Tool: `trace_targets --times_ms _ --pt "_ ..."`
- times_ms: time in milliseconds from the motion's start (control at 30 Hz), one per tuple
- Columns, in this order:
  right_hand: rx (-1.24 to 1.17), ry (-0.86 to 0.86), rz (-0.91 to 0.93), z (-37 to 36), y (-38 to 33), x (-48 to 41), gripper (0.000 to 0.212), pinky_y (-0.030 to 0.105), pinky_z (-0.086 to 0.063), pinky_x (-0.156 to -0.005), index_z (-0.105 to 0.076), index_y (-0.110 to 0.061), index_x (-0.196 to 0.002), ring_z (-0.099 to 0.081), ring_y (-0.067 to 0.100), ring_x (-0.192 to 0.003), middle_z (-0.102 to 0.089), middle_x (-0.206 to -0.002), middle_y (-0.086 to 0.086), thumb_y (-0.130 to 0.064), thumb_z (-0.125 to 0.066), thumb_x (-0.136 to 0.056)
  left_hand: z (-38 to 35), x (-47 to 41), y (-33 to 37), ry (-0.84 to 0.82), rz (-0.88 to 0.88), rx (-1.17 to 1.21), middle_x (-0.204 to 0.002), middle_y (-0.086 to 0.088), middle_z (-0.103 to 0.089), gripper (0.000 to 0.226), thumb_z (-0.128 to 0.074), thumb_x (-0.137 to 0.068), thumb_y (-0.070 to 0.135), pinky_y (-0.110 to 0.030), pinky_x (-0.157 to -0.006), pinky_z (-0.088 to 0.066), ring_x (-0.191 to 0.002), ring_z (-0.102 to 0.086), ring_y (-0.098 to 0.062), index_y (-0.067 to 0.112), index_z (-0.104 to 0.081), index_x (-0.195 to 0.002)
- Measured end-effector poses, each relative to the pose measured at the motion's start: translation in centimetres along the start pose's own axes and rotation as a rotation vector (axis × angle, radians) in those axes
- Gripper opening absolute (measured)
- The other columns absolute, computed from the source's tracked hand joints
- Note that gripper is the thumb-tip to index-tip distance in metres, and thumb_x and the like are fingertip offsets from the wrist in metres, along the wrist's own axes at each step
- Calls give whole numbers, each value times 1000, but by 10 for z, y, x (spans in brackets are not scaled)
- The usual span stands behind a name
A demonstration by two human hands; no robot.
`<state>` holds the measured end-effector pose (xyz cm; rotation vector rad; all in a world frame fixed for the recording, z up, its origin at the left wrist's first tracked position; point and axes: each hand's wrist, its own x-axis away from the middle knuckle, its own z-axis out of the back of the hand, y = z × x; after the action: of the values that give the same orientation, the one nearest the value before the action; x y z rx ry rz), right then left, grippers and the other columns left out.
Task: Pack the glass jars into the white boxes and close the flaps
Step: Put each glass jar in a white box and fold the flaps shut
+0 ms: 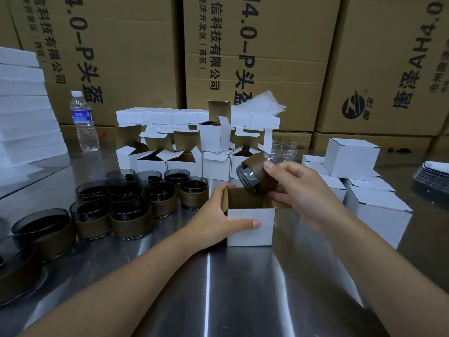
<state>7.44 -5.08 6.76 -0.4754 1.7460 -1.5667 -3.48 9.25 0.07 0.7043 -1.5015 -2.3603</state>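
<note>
Stainless steel counter [218, 276], head view.

Left hand [218, 215] grips the small white cardboard box [251, 226] with open top. The thumb lies along its near face and the fingers curl over the left wall. The box stands upright on the counter, near centre, brown interior showing.

Right hand [298, 190] holds the smoked-glass jar with brown band [255, 177], fingers curled round the band. The jar is tilted, base toward the near left, directly above the far right of the box opening. Cannot tell whether its lower edge touches the rim.

Left: cluster of banded dark glass jars [128, 203], upright.
Far centre: open white boxes [182, 164], flaps up.
Right: closed white boxes [352, 156], stacked.
Far left: clear plastic water bottle [83, 120].
Behind: large brown printed cartons [121, 57].
</note>
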Motion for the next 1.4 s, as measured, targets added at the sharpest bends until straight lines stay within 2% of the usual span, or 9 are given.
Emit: trace_targets --times_ms 133,400,533,700,867,1000,1133,1233,1400 --pt "12 -32 56 2 0 0 8 19 -54 -68 -69 -20 -75 -70 10 -79 -72 -80 -3 -19 -69 -83 0 0 1 0 -1 -1 -111 14 -60 92 -85 -50 52 -12 -71 -52 -91 -62 9 37 -37 -127" --pt "240 -148 150 5 0 0 16 14 -53 -71 -74 -33 -75 -68 3 -85 -71 -90 -19 -17 -76 -76 0 0 1 1 3 -24 -112 18 -60 89 -82 -45 61 -21 -84 -53 -96 -61 8 44 -36 -120" --pt "395 -154 208 3 0 1 19 15 -44 -89 -74 -38 -70 -58 -5 -102 -61 -111 -16 -20 -78 -74 -1 1 2 7 8 -45 -110 19 -59 78 -80 -44 63 -13 -77 -49 -94 -59 12 49 -39 -109" --pt "507 -207 198 3 0 3 21 30 -41 -101 -71 -40 -69 -56 5 -111 -54 -117 -17 -21 -80 -71 -2 1 2 18 4 -48 -107 17 -60 77 -80 -45 62 -7 -69 -47 -90 -60 12 46 -40 -110" --pt "609 -227 197 1 2 3 23 17 -36 -90 -70 -44 -68 -48 -7 -109 -52 -118 -17 -24 -76 -77 -2 1 2 23 -7 -42 -108 20 -59 84 -83 -51 53 -3 -70 -44 -92 -57 15 39 -40 -121" --pt "659 -257 199 -1 4 4 23 8 -32 -80 -70 -43 -70 -45 -8 -106 -50 -119 -15 -23 -71 -82 -2 1 2 27 -8 -65 -111 21 -57 89 -82 -51 54 -8 -76 -44 -94 -54 18 37 -38 -126" --pt "645 -286 157 -3 6 4 31 18 -35 -90 -68 -41 -65 -45 2 -113 -49 -114 -20 -19 -66 -86 -2 1 2 17 -7 -75 -112 22 -57 97 -79 -45 62 -14 -83 -44 -99 -54 14 37 -36 -128" --pt "674 -301 127 -5 9 3 38 27 -28 -102 -65 -39 -61 -37 6 -119 -48 -109 -25 -16 -58 -89 -2 1 2 21 -7 -75 -112 22 -56 96 -78 -42 64 -9 -81 -43 -99 -53 15 40 -36 -125" --pt "792 -332 131 -5 15 1 36 20 -18 -93 -65 -29 -62 -28 1 -118 -48 -114 -24 -18 -48 -92 -3 0 1 29 -9 -69 -110 23 -55 97 -78 -41 63 -7 -77 -43 -96 -51 20 41 -35 -124"
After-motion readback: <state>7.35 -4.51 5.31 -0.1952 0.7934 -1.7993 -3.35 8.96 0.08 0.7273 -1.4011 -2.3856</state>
